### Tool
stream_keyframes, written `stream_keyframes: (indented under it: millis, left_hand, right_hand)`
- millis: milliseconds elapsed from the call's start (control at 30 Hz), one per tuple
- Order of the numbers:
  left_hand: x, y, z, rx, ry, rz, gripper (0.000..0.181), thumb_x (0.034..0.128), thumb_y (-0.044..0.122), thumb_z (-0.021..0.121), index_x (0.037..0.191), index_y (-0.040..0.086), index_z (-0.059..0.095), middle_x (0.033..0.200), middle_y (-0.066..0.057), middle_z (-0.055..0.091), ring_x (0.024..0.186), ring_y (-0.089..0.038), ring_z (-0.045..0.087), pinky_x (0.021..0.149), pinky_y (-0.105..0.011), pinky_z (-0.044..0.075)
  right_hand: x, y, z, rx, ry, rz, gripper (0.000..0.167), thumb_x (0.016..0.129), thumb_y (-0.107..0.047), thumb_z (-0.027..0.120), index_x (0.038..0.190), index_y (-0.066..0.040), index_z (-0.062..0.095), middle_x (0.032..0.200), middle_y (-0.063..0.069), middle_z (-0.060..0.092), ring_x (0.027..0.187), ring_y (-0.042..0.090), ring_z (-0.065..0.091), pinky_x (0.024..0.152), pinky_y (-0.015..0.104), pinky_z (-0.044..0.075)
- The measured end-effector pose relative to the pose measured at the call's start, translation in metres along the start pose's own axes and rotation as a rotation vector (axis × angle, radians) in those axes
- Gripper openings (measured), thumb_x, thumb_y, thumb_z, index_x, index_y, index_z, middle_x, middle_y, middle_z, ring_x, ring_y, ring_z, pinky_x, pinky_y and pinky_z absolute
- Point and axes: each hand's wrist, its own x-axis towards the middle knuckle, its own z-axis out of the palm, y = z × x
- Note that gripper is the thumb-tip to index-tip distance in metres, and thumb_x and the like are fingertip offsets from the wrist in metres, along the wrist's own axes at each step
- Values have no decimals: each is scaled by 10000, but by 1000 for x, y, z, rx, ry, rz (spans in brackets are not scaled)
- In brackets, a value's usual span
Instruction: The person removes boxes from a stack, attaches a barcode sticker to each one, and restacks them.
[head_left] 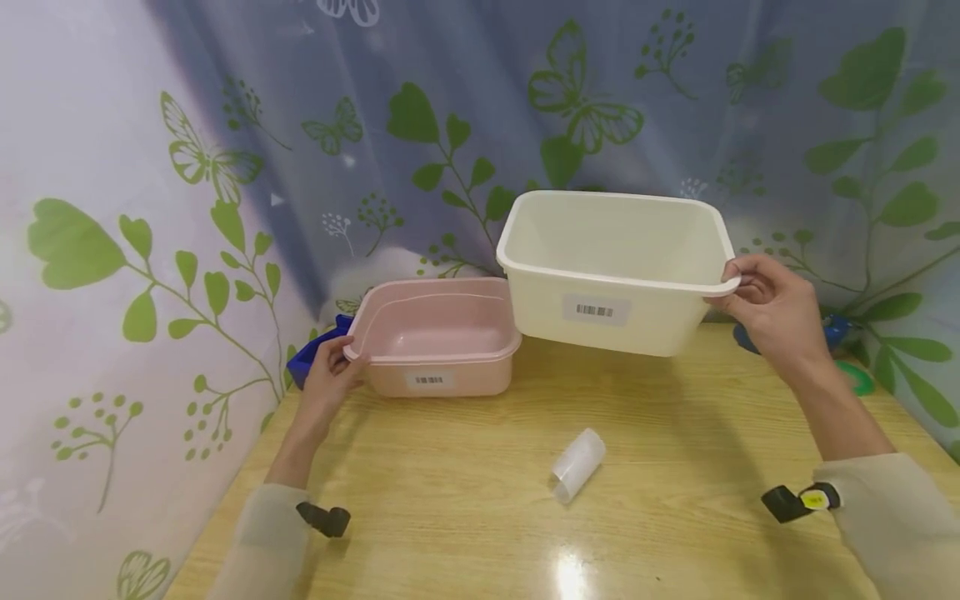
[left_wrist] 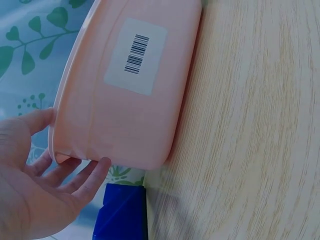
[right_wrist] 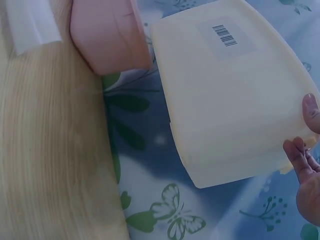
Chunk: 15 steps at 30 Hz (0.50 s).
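My right hand point(head_left: 783, 317) pinches the right front corner of a white plastic bin's rim, thumb in front. The white bin point(head_left: 648, 321) is lifted and tilted above the back of the table, its inside bare and a barcode label on its front. In the head view, a pink plastic basin point(head_left: 480, 379) stands left of it, also labelled. My left hand point(head_left: 330, 383) grips the basin's left front corner; the left wrist view shows the thumb on the rim and the fingers point(left_wrist: 92, 180) beneath it. A translucent plastic cylinder point(head_left: 579, 464) lies on its side in front of both containers.
The wooden table point(head_left: 450, 500) meets a patterned curtain point(head_left: 465, 100) at the back. A blue object point(head_left: 300, 367) sits behind my left hand. Beyond my right hand are another blue object point(head_left: 835, 332) and a green ring-like piece point(head_left: 855, 377).
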Motion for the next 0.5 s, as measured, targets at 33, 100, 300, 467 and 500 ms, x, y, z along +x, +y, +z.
stream_keyframes:
  millis: [33, 100, 300, 467, 500]
  left_hand:
    - [0, -1, 0, -2, -2, -2, 627, 1063, 192, 606, 1588, 49, 295, 1617, -204, 386, 1406, -332, 463, 915, -234, 567]
    - [0, -2, -1, -1, -5, -4, 637, 1064, 201, 604, 1596, 58, 284, 1622, -203, 379, 1412, -328, 458, 919, -235, 564]
    - [-1, -1, -1, 2, 4, -2, 624, 1064, 198, 607, 1586, 57, 296, 1619, -194, 389, 1412, -326, 464, 959, -294, 569]
    - [-1, -1, -1, 2, 5, 7, 607, 1063, 171, 608, 1573, 47, 304, 1598, -193, 411, 1403, -329, 472, 962, -316, 574]
    - [-1, -1, -1, 1, 6, 8, 605, 1062, 169, 609, 1571, 47, 305, 1594, -192, 415, 1400, -328, 474, 955, -310, 576]
  right_hand:
    - [2, -3, 4, 15, 1, -5, 238, 911, 8, 775, 1093, 10, 622, 952, -147, 676, 936, 12, 697, 787, 111, 539]
    - [6, -9, 11, 52, -4, -14, 231, 900, 27, 779, 1071, 10, 625, 934, -134, 686, 925, 28, 706, 807, 115, 545]
    - [15, -25, 40, 135, -60, -30, 220, 893, 20, 791, 1041, -37, 640, 935, -105, 686, 925, 71, 705, 816, 140, 554]
    - [18, -33, 68, 133, -89, -61, 225, 890, 7, 800, 1029, -64, 638, 942, -83, 670, 909, 99, 703, 809, 179, 556]
    - [19, -34, 74, 135, -91, -71, 227, 886, 14, 802, 1022, -61, 637, 937, -75, 668, 893, 103, 703, 804, 185, 558]
